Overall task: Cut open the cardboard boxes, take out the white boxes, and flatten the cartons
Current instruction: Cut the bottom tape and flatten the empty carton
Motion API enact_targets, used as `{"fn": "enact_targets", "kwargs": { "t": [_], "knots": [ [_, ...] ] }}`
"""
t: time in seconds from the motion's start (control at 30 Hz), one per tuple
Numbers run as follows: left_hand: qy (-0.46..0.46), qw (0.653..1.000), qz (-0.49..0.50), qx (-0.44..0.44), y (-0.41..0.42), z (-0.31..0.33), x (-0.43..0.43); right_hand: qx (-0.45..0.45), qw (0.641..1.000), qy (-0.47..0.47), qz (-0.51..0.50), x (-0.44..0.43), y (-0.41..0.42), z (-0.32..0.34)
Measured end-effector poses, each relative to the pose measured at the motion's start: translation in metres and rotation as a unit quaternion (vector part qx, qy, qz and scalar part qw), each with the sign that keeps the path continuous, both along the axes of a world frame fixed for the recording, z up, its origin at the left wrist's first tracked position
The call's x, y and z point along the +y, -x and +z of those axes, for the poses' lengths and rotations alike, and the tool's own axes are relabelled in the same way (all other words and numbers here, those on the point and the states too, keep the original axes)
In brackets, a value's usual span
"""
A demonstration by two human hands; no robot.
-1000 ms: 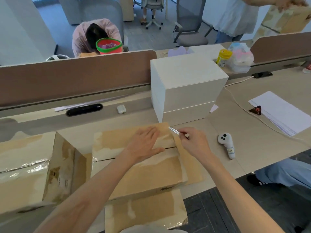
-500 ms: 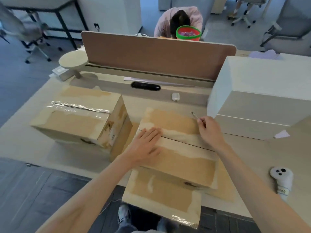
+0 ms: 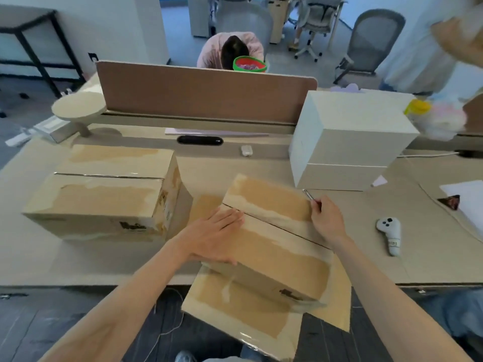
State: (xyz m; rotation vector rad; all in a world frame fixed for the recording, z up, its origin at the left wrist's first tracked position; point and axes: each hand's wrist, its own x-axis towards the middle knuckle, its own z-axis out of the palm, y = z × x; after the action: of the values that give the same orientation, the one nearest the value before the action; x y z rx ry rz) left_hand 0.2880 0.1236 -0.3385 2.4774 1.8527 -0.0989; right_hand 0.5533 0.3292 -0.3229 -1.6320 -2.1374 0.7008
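A taped cardboard box (image 3: 274, 246) lies at the desk's front edge on a flattened carton (image 3: 235, 309) that overhangs the edge. My left hand (image 3: 217, 236) presses flat on the box's left top, fingers straight. My right hand (image 3: 326, 220) pinches a thin metal blade (image 3: 308, 194) at the far right corner of the box, beside the centre seam, which shows as a dark slit. A second sealed cardboard box (image 3: 104, 192) stands to the left. Two stacked white boxes (image 3: 347, 142) stand at the back right.
A white controller (image 3: 390, 231) lies on the desk to the right, with white paper (image 3: 467, 199) beyond it. A brown divider (image 3: 203, 92) runs along the back, with a black bar (image 3: 200, 140) and small white case (image 3: 246, 150) before it. People sit and stand behind.
The view has swung left then back towards centre. My right hand with the blade stays at the box's far right corner, and my left hand has slid to the box's left side.
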Motion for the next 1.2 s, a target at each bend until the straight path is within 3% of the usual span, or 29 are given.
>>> {"fn": "enact_targets", "kwargs": {
  "t": [0.1,0.43,0.6,0.73,0.97,1.2],
  "knots": [
    [0.027,0.999,-0.005,-0.016,0.001,-0.002,0.003,-0.002,0.999,0.005,-0.052,-0.023,-0.028,0.001],
    [-0.048,0.989,0.104,-0.09,0.015,0.003,0.005,-0.019,0.993,0.004,-0.116,-0.078,-0.051,0.0],
    [-0.014,0.95,0.244,-0.196,0.018,0.008,0.004,-0.027,0.991,0.027,-0.13,-0.1,-0.042,0.0],
    [0.026,0.912,0.285,-0.294,0.016,0.013,0.01,-0.022,0.991,0.073,-0.111,-0.108,-0.032,0.003],
    [0.024,0.908,0.319,-0.271,0.02,0.017,0.02,-0.035,0.993,0.071,-0.085,-0.098,-0.015,0.004],
    [-0.024,0.94,0.272,-0.206,0.018,0.019,0.05,0.022,1.0,0.017,0.015,-0.048,0.014,0.02]
  ]
}}
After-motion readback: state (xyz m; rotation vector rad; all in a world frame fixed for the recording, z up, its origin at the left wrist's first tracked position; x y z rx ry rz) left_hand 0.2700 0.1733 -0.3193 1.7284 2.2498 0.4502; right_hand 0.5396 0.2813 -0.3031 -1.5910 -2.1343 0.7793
